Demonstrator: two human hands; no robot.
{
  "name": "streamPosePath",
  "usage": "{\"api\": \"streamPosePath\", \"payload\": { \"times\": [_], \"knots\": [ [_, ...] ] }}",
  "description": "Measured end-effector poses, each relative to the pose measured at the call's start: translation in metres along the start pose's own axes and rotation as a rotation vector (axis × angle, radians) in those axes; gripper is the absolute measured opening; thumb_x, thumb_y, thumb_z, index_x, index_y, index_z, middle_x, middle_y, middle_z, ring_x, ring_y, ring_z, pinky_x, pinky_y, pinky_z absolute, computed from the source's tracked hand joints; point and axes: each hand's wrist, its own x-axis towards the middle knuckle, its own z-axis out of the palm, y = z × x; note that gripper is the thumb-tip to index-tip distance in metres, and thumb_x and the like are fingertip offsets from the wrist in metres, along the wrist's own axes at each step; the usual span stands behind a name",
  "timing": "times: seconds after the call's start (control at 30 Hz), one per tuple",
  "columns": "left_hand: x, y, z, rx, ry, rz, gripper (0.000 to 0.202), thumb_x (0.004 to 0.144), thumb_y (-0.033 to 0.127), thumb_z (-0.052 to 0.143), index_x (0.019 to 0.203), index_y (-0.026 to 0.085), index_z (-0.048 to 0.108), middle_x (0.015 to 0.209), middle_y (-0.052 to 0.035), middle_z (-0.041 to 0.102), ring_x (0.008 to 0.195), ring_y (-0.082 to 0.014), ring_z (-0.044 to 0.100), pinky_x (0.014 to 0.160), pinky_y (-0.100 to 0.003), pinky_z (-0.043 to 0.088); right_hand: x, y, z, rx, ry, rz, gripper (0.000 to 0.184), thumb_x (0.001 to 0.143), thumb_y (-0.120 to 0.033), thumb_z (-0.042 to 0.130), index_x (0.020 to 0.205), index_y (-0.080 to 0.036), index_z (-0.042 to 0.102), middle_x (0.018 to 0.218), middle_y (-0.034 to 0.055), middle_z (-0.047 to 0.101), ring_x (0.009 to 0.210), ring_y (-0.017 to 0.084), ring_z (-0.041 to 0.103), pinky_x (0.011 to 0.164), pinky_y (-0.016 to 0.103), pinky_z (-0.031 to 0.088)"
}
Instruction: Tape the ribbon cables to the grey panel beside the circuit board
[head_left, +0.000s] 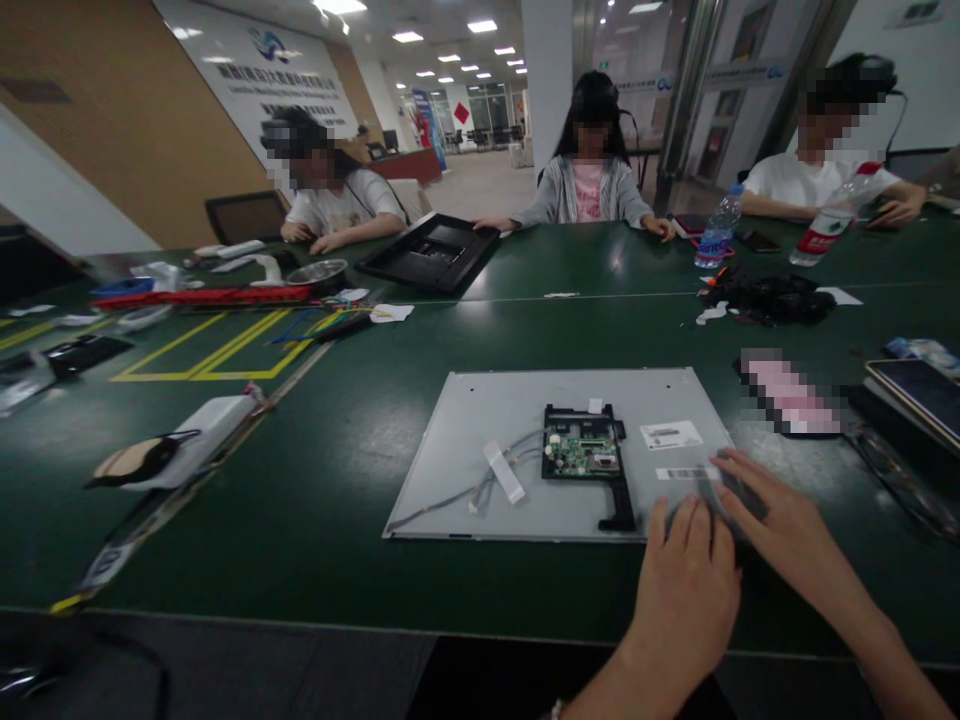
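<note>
A flat grey display panel (pixel 480 420) lies back side up on the table before me. A green circuit board (pixel 585 455) in a black bracket (pixel 619 500) sits on it, with thin grey cables and a strip of white tape (pixel 504 472) to the left. My left hand (pixel 686 570) is at the panel's front right edge, its fingers resting over the surface near a barcode label (pixel 686 474). Close beside it, my right hand (pixel 784 525) reaches over the right edge with fingers outstretched. A dark grey patch under the right fingers is too blurred to identify.
A pink phone (pixel 791 393), a dark-screened device (pixel 919 395) and glasses (pixel 900 480) lie to the right. A white power strip (pixel 199 435) is at left. Farther back are a black monitor casing (pixel 431 250), a black cable bundle (pixel 776 295), two bottles and three seated people.
</note>
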Motion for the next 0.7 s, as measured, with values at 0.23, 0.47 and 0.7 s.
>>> {"api": "streamPosePath", "payload": {
  "times": [0.23, 0.47, 0.7],
  "knots": [
    [-0.003, 0.003, -0.001, 0.046, 0.011, -0.037, 0.048, 0.098, 0.027, 0.038, 0.141, 0.006, 0.045, 0.144, -0.0160, 0.046, 0.137, -0.0253, 0.038, 0.112, -0.046, 0.036, 0.003, -0.011, 0.004, 0.012, -0.067, -0.092, 0.039, 0.094, -0.038, 0.045, 0.124, -0.021, 0.062, 0.140, 0.0107, 0.055, 0.130, 0.029, 0.049, 0.107, 0.052, 0.042],
    [-0.013, -0.003, 0.002, 0.065, 0.021, -0.166, 0.052, 0.096, 0.027, 0.039, 0.143, 0.005, 0.041, 0.142, -0.0186, 0.047, 0.133, -0.0292, 0.042, 0.109, -0.050, 0.039, 0.013, -0.028, -0.001, -0.129, -0.336, -0.369, 0.050, 0.094, -0.020, 0.039, 0.143, -0.023, 0.046, 0.153, 0.0067, 0.038, 0.142, 0.025, 0.031, 0.110, 0.050, 0.037],
    [-0.015, -0.005, 0.002, 0.008, -0.009, -0.284, 0.068, 0.091, 0.030, 0.046, 0.153, 0.010, 0.024, 0.147, -0.0200, 0.041, 0.137, -0.0333, 0.037, 0.107, -0.055, 0.038, 0.025, -0.041, 0.003, -0.297, -0.362, -0.561, 0.073, 0.084, -0.024, 0.053, 0.152, -0.028, 0.027, 0.155, 0.0114, 0.033, 0.141, 0.036, 0.029, 0.109, 0.071, 0.016]
  ]
}}
